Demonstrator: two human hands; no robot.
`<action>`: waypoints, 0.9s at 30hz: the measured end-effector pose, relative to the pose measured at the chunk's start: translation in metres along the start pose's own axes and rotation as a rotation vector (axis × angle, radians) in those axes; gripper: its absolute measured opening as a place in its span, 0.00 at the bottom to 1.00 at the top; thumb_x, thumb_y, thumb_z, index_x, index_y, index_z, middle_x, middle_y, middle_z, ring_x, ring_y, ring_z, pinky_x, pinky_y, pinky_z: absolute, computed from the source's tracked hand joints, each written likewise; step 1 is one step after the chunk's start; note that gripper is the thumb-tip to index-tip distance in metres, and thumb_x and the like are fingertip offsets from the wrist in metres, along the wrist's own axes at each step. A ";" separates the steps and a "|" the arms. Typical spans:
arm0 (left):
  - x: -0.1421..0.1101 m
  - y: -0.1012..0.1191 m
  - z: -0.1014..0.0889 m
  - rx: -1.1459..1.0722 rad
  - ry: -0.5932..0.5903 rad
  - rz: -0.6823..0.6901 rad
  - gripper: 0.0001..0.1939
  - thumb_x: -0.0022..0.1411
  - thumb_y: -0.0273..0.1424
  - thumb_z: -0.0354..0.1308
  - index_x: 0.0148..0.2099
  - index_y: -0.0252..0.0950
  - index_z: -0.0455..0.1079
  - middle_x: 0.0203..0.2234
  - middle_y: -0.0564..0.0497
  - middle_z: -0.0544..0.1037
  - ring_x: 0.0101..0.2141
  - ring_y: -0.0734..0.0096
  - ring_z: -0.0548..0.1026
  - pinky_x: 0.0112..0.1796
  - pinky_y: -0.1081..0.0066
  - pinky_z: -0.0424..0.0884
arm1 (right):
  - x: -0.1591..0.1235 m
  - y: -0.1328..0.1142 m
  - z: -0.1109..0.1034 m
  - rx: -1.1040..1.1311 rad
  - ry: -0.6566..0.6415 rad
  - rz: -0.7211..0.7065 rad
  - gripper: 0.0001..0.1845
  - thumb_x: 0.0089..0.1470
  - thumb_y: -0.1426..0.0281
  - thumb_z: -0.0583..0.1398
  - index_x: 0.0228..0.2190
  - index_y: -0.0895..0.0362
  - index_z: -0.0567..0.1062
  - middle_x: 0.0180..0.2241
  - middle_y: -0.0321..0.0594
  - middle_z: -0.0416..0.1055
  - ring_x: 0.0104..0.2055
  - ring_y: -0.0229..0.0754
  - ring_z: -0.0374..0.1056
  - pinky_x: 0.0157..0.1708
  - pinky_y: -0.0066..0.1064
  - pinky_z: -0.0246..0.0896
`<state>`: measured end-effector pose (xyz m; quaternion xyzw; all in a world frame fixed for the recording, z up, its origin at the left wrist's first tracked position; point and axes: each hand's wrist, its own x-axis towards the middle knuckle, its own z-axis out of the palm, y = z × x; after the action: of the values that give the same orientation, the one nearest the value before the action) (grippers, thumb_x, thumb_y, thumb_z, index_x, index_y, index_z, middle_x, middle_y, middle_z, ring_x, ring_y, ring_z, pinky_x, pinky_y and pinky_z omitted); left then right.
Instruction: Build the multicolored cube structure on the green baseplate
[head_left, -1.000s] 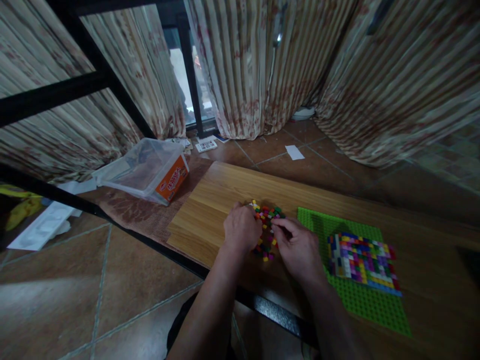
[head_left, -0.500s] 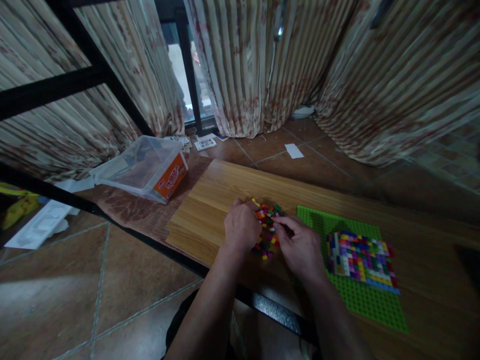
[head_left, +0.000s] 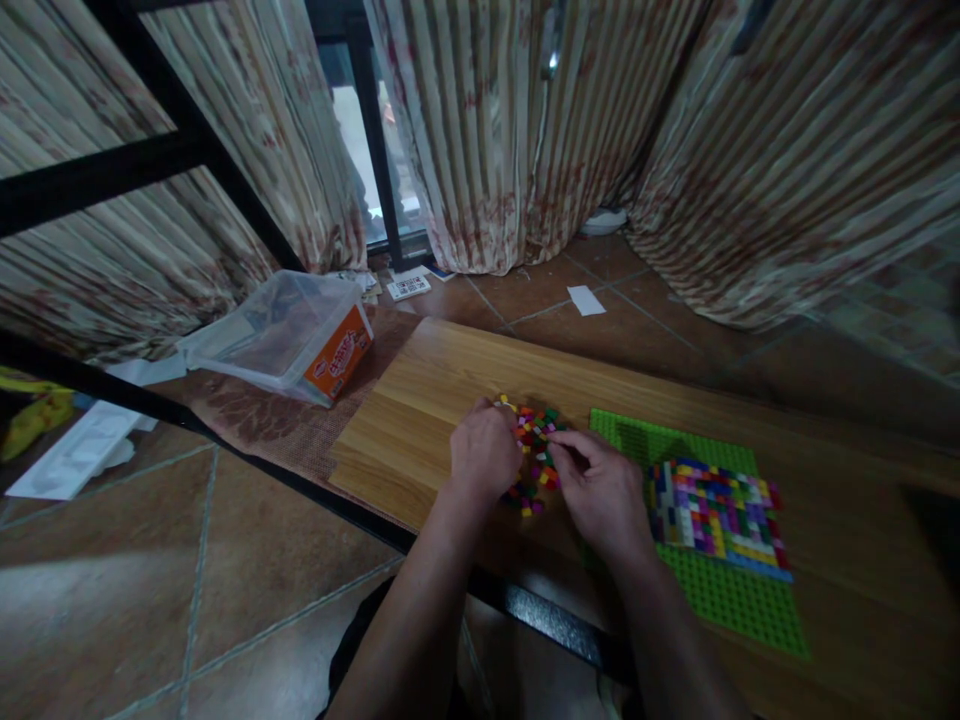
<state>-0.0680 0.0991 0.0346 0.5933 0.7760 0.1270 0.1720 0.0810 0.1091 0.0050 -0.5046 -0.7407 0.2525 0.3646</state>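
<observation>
A loose pile of small coloured toy bricks (head_left: 534, 425) lies on the wooden tabletop between my two hands. My left hand (head_left: 486, 450) rests at the pile's left side with its fingers curled in. Its fingertips are hidden behind the knuckles, and so is anything in them. At the right side of the pile, my right hand (head_left: 604, 490) has thumb and forefinger pinched together over the bricks. Whatever sits in that pinch is too small to make out. Right of it, a block of many-coloured joined bricks (head_left: 724, 515) stands on a green studded baseplate (head_left: 750, 605).
A clear plastic box (head_left: 277, 335) with an orange label stands on a brown mat (head_left: 247, 415) at the table's left end. The table's black metal edge (head_left: 540, 610) runs below my forearms. Beyond lie a tiled floor, a white paper (head_left: 586, 300) and striped curtains (head_left: 480, 130).
Both hands keep nearly the same pose over the pile. The whole view has shifted very slightly; the box, baseplate and brick block stay in place.
</observation>
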 end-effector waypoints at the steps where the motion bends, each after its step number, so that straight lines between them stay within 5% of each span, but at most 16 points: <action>1: 0.000 -0.001 0.000 -0.003 -0.001 0.012 0.11 0.61 0.25 0.54 0.39 0.38 0.78 0.41 0.45 0.78 0.41 0.63 0.78 0.43 0.69 0.72 | 0.000 0.000 0.000 0.001 0.001 -0.003 0.13 0.58 0.65 0.56 0.35 0.54 0.81 0.36 0.42 0.80 0.36 0.44 0.76 0.37 0.34 0.69; 12: -0.010 0.003 -0.007 -0.225 -0.053 0.234 0.12 0.66 0.24 0.48 0.40 0.36 0.73 0.34 0.47 0.80 0.37 0.67 0.77 0.41 0.70 0.70 | 0.000 -0.004 0.003 -0.006 -0.070 -0.026 0.15 0.62 0.68 0.54 0.42 0.54 0.79 0.40 0.43 0.79 0.40 0.45 0.75 0.43 0.36 0.69; 20: -0.016 0.012 -0.002 -0.319 0.005 0.164 0.12 0.66 0.24 0.47 0.39 0.37 0.72 0.32 0.48 0.80 0.34 0.69 0.77 0.38 0.72 0.69 | -0.004 -0.005 0.008 -0.046 0.032 -0.023 0.14 0.62 0.67 0.55 0.37 0.55 0.80 0.36 0.43 0.79 0.37 0.45 0.75 0.39 0.35 0.68; 27: -0.014 0.003 -0.001 -0.148 0.007 0.042 0.10 0.64 0.26 0.50 0.36 0.37 0.73 0.30 0.47 0.81 0.34 0.62 0.79 0.36 0.68 0.69 | -0.008 -0.002 0.022 -0.154 0.032 -0.012 0.14 0.61 0.67 0.55 0.36 0.56 0.80 0.38 0.45 0.80 0.41 0.48 0.75 0.45 0.38 0.67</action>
<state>-0.0620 0.0867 0.0385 0.5946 0.7526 0.1894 0.2101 0.0643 0.1007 -0.0094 -0.5306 -0.7550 0.1846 0.3382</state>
